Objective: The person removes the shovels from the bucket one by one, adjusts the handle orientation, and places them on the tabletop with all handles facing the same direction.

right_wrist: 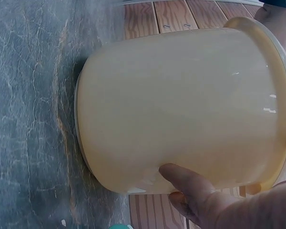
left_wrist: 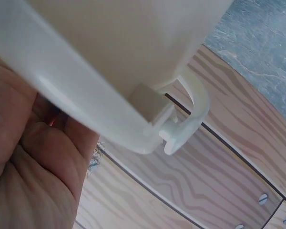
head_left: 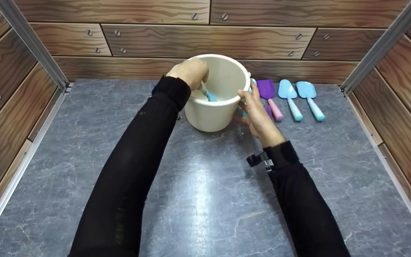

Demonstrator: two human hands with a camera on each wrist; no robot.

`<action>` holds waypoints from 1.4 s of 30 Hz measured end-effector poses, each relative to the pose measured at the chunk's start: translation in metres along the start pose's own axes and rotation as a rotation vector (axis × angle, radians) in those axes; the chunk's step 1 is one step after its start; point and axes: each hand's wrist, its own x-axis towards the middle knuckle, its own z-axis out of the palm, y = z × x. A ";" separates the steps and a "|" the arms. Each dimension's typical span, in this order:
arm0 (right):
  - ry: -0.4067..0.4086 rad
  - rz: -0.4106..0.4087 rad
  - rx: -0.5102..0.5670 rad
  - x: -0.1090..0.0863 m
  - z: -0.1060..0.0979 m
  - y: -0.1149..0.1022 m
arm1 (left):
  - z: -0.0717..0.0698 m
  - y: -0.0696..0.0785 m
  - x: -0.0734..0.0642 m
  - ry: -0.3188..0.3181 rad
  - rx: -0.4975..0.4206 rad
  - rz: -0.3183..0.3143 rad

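A cream bucket (head_left: 211,116) stands upright on the floor near the back wall. My left hand (head_left: 191,71) reaches over its left rim, fingers curled round the handle of a small toy shovel (head_left: 211,96). The shovel's blue part shows inside the bucket; most of its handle is hidden by the hand. In the left wrist view, the hand (left_wrist: 38,152) lies close to the white rim (left_wrist: 71,86), beside a handle lug. My right hand (head_left: 259,114) holds the bucket's right side, thumb at the rim. In the right wrist view, its fingertips (right_wrist: 174,171) press on the outer wall.
Right of the bucket lie a purple shovel with pink handle (head_left: 267,89), a blue trowel (head_left: 287,89) and a blue shovel (head_left: 306,89). Another purple piece (head_left: 268,110) is partly behind the right hand. Wood-patterned walls (head_left: 209,41) surround the grey marbled floor (head_left: 198,200).
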 end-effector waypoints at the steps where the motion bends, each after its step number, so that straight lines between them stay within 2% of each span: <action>1: 0.000 -0.001 0.001 0.000 0.000 0.000 | -0.001 0.000 0.000 -0.003 0.002 -0.002; 6: -0.003 -0.013 0.012 -0.001 0.001 0.000 | -0.003 -0.004 -0.002 -0.017 -0.013 -0.015; 13: -0.005 -0.010 0.008 0.000 0.001 0.001 | -0.009 -0.009 -0.009 0.024 -0.006 -0.003; 21: -0.012 -0.009 -0.008 -0.003 0.002 -0.001 | -0.025 -0.013 -0.023 0.058 -0.059 -0.007; 30: -0.014 -0.013 -0.009 -0.001 0.000 0.001 | -0.041 -0.019 -0.044 0.145 -0.069 0.006; 42: -0.020 -0.024 0.004 -0.001 0.001 0.003 | -0.053 -0.040 -0.067 0.234 -0.135 0.026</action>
